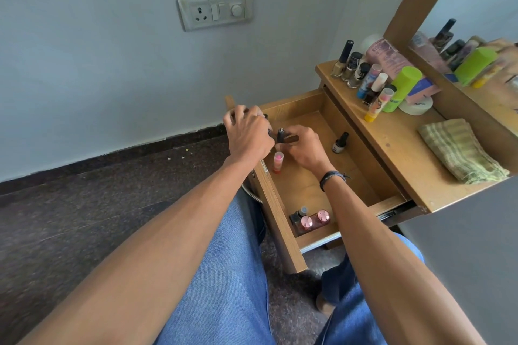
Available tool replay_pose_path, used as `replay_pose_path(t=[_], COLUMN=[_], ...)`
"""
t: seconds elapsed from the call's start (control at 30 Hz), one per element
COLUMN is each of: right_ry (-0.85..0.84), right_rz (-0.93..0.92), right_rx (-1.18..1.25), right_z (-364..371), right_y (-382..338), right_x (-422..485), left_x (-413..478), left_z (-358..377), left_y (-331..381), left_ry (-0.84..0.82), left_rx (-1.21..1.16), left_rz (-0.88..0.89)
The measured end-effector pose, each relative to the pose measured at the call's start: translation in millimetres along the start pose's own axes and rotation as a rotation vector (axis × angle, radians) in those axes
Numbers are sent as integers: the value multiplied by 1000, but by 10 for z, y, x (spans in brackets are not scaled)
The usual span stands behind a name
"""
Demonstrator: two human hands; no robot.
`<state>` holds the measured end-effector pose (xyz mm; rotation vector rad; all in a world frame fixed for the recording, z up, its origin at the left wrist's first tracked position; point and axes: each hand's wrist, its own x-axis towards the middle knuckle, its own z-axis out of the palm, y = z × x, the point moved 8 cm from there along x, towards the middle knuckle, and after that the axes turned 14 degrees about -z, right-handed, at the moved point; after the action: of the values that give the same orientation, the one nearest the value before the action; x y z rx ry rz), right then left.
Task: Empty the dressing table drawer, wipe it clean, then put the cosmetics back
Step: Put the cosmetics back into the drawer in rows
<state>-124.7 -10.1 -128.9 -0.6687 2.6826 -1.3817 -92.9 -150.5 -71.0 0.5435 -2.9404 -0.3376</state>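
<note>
Several cosmetic bottles (pixel 340 143) in wooden drawer (pixel 281 206)

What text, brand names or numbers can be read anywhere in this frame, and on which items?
No text here is legible.
Dark lettering on the white round jar: too blurred to read.
Print on the pink box: too blurred to read.
Labels on the nail polish bottles on the tabletop: too small to read.

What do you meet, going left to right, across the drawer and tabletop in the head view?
Left hand gripping dark cosmetics → right hand holding a brown tube → silver nail polish bottle in the drawer → green-lidded container → folded cloth on the tabletop.
</note>
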Motion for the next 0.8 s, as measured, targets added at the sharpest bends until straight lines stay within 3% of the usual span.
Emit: replay_pose_path(t=[0.43,0.8], right_ry=[-17,-56], right_rz=[31,35], right_rx=[104,100], right_z=[-17,100], right_y=[79,117], right_x=[-115,-81], left_x=[5,6], left_z=[2,12], left_y=[-26,-118], left_ry=[61,23], left_rx=[-12,-291], left_rz=[-49,-66])
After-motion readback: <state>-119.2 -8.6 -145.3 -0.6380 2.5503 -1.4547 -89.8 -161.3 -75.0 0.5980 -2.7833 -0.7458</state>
